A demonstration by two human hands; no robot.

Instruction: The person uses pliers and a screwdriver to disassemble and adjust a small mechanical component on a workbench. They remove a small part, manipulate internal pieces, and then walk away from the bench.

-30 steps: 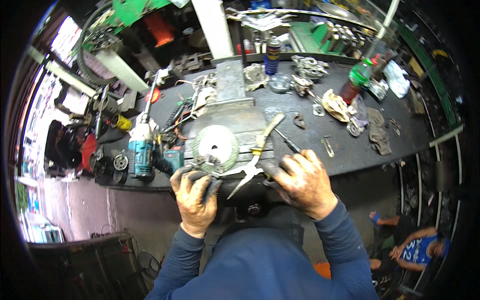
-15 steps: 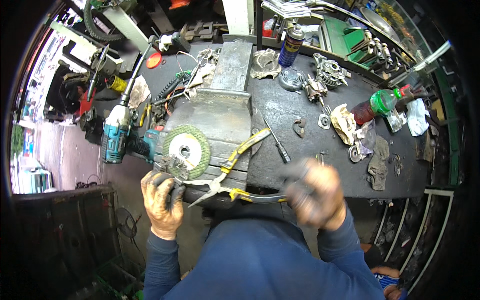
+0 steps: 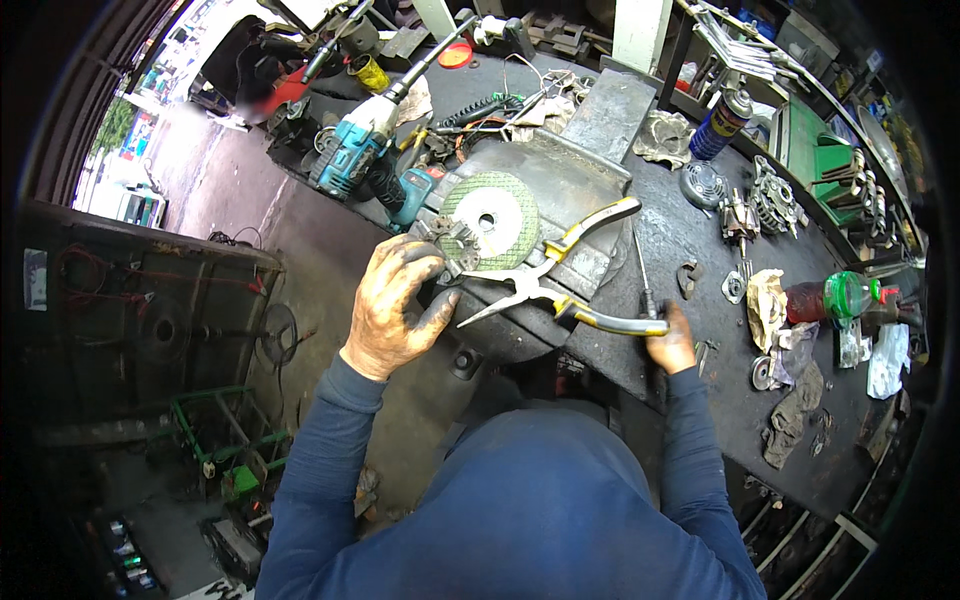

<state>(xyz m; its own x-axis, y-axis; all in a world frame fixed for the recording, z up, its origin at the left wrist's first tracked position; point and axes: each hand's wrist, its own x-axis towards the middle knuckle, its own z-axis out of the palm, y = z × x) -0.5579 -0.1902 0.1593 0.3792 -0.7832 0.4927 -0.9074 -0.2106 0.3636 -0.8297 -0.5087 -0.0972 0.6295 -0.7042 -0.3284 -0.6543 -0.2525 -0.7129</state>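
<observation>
My left hand (image 3: 398,305) has curled fingers gripping a small dark metal part (image 3: 458,243) at the edge of a green grinding disc with a white centre (image 3: 488,205). Long-nose pliers with yellow-grey handles (image 3: 533,286) lie spread open over a metal block (image 3: 560,165), their jaws pointing toward my left hand. Beyond the pliers' lower handle, my right hand (image 3: 672,340) has its fingers closed round the dark handle of a screwdriver (image 3: 648,300), whose thin shaft points away from me along the bench.
A teal impact wrench (image 3: 355,145) lies back left. To the right are a blue spray can (image 3: 722,125), metal housings (image 3: 775,195), a green-capped bottle of red liquid (image 3: 820,297) and rags (image 3: 790,420). Beyond the bench's left edge are the floor (image 3: 300,240) and a dark panel (image 3: 150,320).
My right hand has left the pliers' area and moved outward onto the screwdriver, closing round it. My left hand stays at the small part beside the disc. The view has turned.
</observation>
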